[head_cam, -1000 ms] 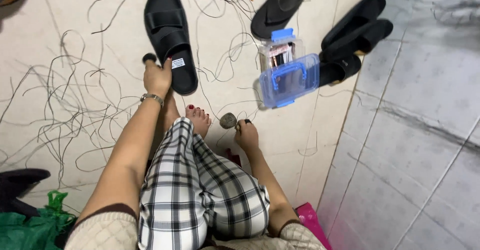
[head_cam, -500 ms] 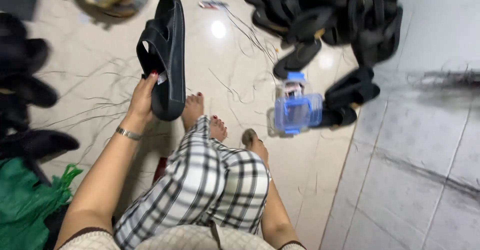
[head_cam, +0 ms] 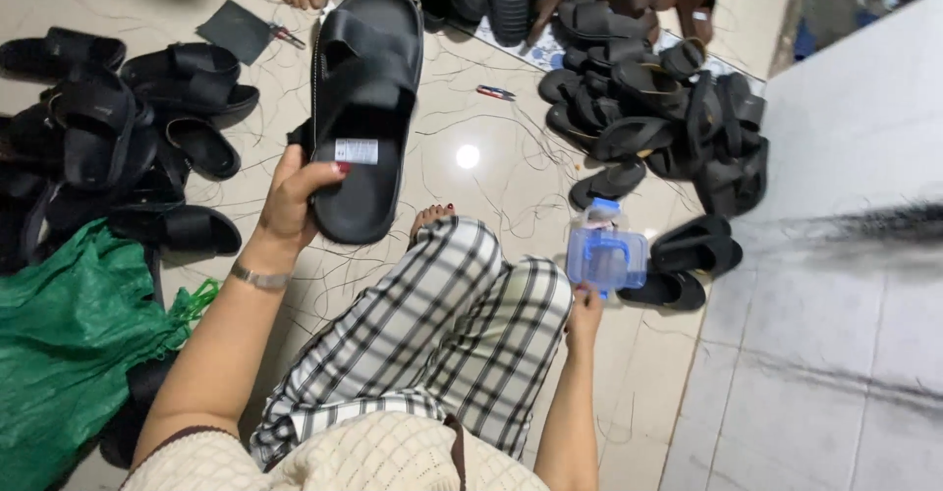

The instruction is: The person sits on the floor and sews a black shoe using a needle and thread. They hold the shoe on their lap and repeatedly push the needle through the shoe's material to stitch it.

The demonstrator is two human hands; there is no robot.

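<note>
Holding black sandal (head_cam: 365, 108) raised over tiled floor (head_cam: 491, 172), left hand (head_cam: 295, 201) clamped on its heel edge, thumb on the insole | right hand (head_cam: 585, 316) low beside the checked trouser knee, just under clear blue plastic box (head_cam: 606, 255), grip unclear | hands well apart | black sandal piles (head_cam: 648, 98) around, green sack (head_cam: 69, 344) at left

Matt black rubbery sandal (head_cam: 365, 108), clear blue plastic box (head_cam: 606, 255), glossy tiled floor (head_cam: 471, 157), green woven bag (head_cam: 69, 344).
</note>
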